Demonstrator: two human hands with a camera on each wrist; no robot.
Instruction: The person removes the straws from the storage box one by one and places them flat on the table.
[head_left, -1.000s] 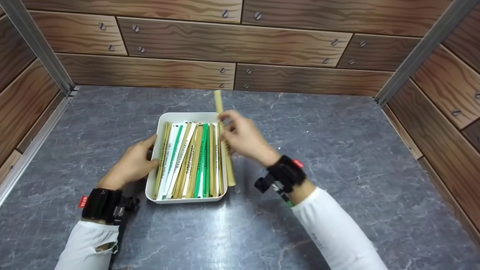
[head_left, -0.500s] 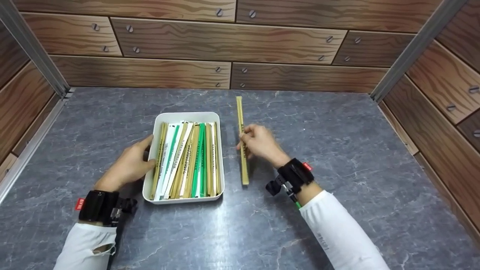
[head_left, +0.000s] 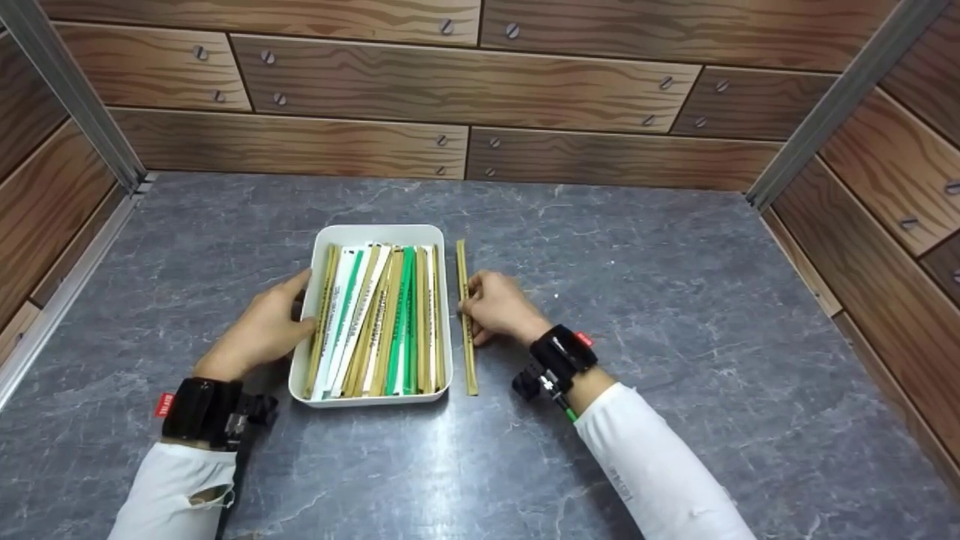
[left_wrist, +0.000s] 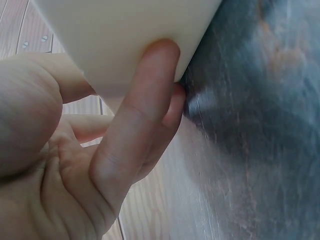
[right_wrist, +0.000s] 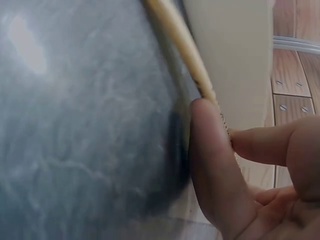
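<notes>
A brown paper-wrapped straw (head_left: 466,352) lies lengthwise just right of the white tray (head_left: 375,403), close over the table. My right hand (head_left: 499,307) pinches it near its middle between thumb and finger; in the right wrist view the straw (right_wrist: 180,35) runs up from the fingertips beside the tray's wall. Filling the tray are many wrapped straws (head_left: 375,322) in brown, white and green with dark print, lying lengthwise. My left hand (head_left: 262,326) holds the tray's left side, thumb over the rim. In the left wrist view a finger (left_wrist: 145,90) presses the outer wall.
The tray stands on a grey marbled table (head_left: 637,337), left of centre. Wood-patterned panels (head_left: 360,142) close off the back and both sides, with metal posts (head_left: 840,112) in the corners. A few tiny white specks lie right of the right hand.
My right hand has carried the straw from the tray's right rim out to the right, then lowered it toward the table beside the tray. The left hand stays on the tray.
</notes>
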